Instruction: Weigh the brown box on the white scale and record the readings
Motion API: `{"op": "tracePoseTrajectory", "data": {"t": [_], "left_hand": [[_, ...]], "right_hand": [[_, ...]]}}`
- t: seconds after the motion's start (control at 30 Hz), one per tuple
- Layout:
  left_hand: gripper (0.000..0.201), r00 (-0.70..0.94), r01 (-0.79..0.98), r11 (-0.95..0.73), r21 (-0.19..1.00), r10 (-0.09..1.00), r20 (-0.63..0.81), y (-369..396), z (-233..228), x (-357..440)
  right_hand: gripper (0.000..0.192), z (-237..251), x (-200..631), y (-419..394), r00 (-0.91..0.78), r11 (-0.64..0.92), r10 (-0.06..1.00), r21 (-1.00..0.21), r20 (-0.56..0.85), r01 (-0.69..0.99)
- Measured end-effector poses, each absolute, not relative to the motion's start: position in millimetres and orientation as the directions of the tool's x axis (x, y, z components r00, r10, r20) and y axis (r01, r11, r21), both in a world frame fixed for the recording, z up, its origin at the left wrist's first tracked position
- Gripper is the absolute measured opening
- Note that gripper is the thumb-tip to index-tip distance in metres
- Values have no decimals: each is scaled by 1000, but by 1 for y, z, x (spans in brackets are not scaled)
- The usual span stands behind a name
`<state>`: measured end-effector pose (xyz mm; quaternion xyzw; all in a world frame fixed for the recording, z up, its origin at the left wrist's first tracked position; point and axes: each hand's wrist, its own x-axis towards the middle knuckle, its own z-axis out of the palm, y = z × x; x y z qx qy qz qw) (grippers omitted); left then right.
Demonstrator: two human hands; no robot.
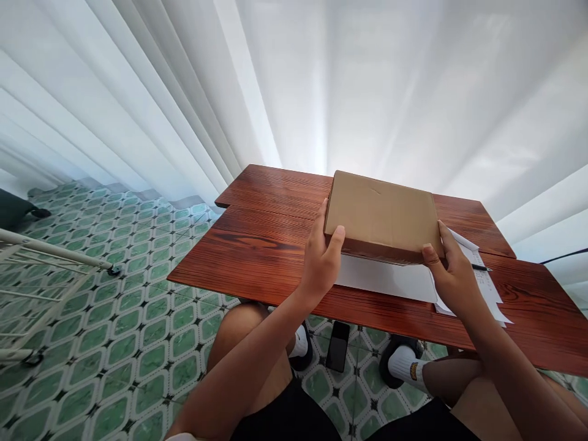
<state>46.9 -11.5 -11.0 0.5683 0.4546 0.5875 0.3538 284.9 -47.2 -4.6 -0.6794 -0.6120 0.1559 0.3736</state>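
Observation:
A flat brown cardboard box (381,211) is held just above a reddish wooden table (257,245). My left hand (321,257) grips its left near corner, thumb on top. My right hand (452,272) grips its right near corner, thumb against the front edge. Under the box lie white sheets of paper (386,278), partly covered by it. A black pen (481,267) rests on the sheets to the right of my right hand.
White curtains (321,79) hang close behind the table. The floor has green patterned tiles (128,269). A white metal rack (41,257) stands at the left. A dark phone-like object (339,346) lies on the floor between my feet.

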Motion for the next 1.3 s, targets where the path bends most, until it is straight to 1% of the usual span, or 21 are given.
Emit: {"op": "tracePoseTrajectory", "data": {"t": [0.2, 0.33, 0.4, 0.57, 0.77, 0.87, 1.1, 1.3], "left_hand": [[50, -216, 81, -371, 925, 900, 379, -6, -4, 28], [48, -289, 101, -391, 915, 868, 403, 1, -1, 13], [48, -330, 105, -400, 910, 850, 411, 6, -1, 5], [48, -433, 130, -357, 925, 819, 376, 19, -2, -17], [41, -539, 187, -362, 913, 740, 403, 34, -3, -43], [39, -571, 225, -355, 907, 706, 418, 37, -3, -53], [38, -630, 260, -266, 928, 682, 372, 44, -8, -68], [38, -642, 264, -223, 939, 686, 343, 50, -13, -74]], "right_hand": [[80, 5, 266, -29, 136, 78, 956, -673, 260, 735], [79, 8, 246, -16, 73, 151, 958, -701, 279, 697], [79, 9, 236, -10, 59, 155, 961, -704, 269, 693], [80, 7, 209, 4, 20, 183, 963, -707, 268, 684], [82, 2, 177, 19, -23, 213, 966, -745, 257, 632], [83, -2, 164, 24, -44, 213, 971, -768, 235, 603], [81, -15, 146, 32, -82, 223, 974, -825, 211, 519], [78, -25, 140, 31, -91, 227, 973, -806, 213, 547]]}}
